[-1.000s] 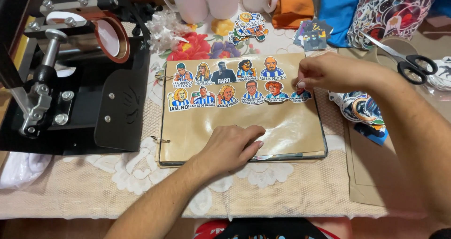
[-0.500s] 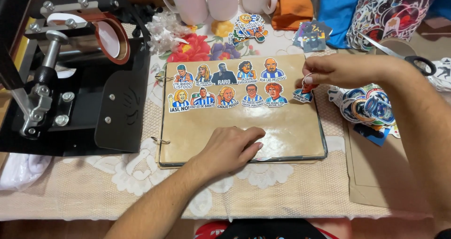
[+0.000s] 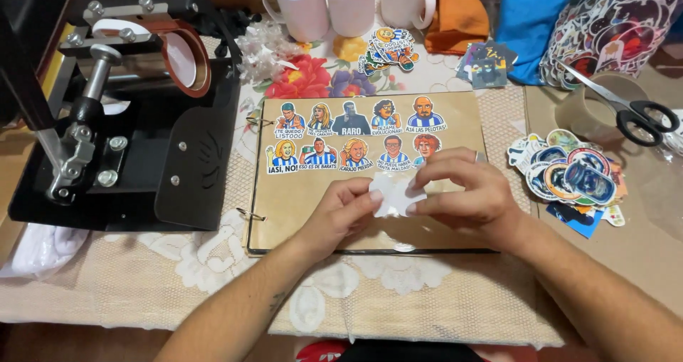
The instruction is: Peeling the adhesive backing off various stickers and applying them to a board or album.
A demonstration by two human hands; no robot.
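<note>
Left hand point(image 3: 350, 207): centre of the frame, over the lower half of the brown album page point(image 3: 299, 213); fingertips pinched on the left edge of a small white sticker piece point(image 3: 395, 195).
Right hand point(image 3: 466, 195): just right of centre, thumb and fingers closed on the right edge of the same white piece; both hands meet over it.
White sticker piece: held between the two hands, just above the page, below the lower row of portrait stickers point(image 3: 353, 136).
Album page: mid-frame, ring binding on its left edge; two rows of stickers fill its top half, the bottom half bare brown around the hands.
Left edge: black mug press point(image 3: 135, 120) fills the upper left, its base just beside the binding rings.
Right edge: loose pile of round stickers point(image 3: 569, 177) at right centre, close to the right wrist; scissors point(image 3: 629, 106) on a tape roll point(image 3: 590, 109) above it.
Top edge: white mugs point(image 3: 341, 3), a small sticker stack point(image 3: 388, 49), orange and blue cloths.
Open room: lace cloth on the bench point(image 3: 213, 277) below the album, lower left to lower centre, crossed only by the forearms.
</note>
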